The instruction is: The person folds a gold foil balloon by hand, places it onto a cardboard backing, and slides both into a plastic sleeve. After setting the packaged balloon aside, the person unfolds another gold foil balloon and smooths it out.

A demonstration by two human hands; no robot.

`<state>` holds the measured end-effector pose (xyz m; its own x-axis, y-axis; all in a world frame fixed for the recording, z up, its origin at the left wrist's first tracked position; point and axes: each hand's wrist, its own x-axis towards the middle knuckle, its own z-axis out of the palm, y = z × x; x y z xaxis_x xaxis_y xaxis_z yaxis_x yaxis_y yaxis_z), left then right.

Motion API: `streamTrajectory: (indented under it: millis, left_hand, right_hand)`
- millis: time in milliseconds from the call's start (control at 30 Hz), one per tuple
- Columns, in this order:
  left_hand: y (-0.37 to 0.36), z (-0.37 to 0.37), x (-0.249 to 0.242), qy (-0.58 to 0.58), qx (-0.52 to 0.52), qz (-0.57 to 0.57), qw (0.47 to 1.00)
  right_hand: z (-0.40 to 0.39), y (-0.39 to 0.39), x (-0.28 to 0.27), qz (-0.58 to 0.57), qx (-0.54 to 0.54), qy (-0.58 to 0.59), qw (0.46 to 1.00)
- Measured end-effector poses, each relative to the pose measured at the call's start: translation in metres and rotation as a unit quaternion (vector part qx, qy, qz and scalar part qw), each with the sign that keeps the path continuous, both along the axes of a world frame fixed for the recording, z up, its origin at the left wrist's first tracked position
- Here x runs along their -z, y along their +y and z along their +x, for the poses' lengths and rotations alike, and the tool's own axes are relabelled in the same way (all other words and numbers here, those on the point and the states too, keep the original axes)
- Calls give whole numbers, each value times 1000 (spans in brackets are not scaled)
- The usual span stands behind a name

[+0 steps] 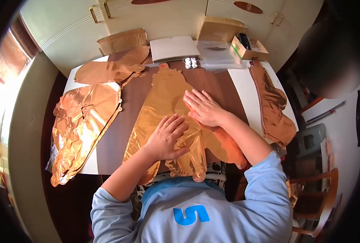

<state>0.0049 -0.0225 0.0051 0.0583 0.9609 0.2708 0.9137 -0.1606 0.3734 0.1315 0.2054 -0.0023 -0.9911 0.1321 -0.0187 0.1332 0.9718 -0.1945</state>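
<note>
A deflated gold foil balloon (pixel 163 97) lies flat on the middle of the table, its lower lobes hanging over the near edge. My left hand (pixel 168 137) rests on its middle, fingers stretched out and a ring on one of them. Farther up and to the right, my right hand (pixel 204 107) lies flat on the balloon's right side with its fingers spread. Neither hand grips anything. The foil under both palms is hidden. Creases run through the balloon below my left hand.
More flat foil shapes lie at the left (pixel 87 121), back left (pixel 111 69) and right (pixel 271 105). Along the back are a white folder (pixel 174 49), clear plastic sleeves (pixel 220 54), small white rolls (pixel 190 62) and an open box (pixel 250 50). A wooden chair (pixel 315 202) stands at right.
</note>
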Motion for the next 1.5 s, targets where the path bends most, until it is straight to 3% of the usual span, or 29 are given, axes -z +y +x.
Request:
streamTrajectory:
  millis: [100,233,333,467,533,700,800,933,1033,1133,1267,1400,1500]
  left_hand:
    - [-1,0,0,6,-2,3,1000]
    - [-2,1,1,6,-3,9,1000]
    - [-2,0,1,13,-2,6,1000]
    - [-3,1,-1,8,-5,2,1000]
    - [-2,1,-1,10,-4,0,1000]
    - [-3,3,-1,7,-3,-4,1000]
    - [-4,1,0,11,-4,-1,1000]
    - [-3,0,3,9,-1,3,1000]
    - [-2,1,0,11,-4,-5,1000]
    - [-2,2,0,6,-6,-10,1000]
    - [-3,0,1,11,-5,-6,1000]
    - [-3,1,5,17,-8,6,1000]
    - [-1,3,-4,9,-4,-27,1000]
  right_hand:
    - [3,3,1,-37,1,93,995]
    - [34,-2,-18,-162,110,259,946]
    - [87,-22,-46,-36,241,171,955]
    - [143,-52,-81,-17,409,-71,910]
    - [157,-55,-70,0,422,-75,904]
    - [161,-39,-51,-123,379,-103,911]
    - [152,-48,-57,-135,381,-64,912]
    - [156,-67,-61,1,411,42,911]
    - [158,-72,-55,33,415,19,909]
    - [156,-63,-52,-85,421,-62,901]
    - [146,-73,-58,-135,445,16,885]
    - [135,-101,-79,-246,355,198,880]
    - [110,-129,-79,-310,191,194,911]
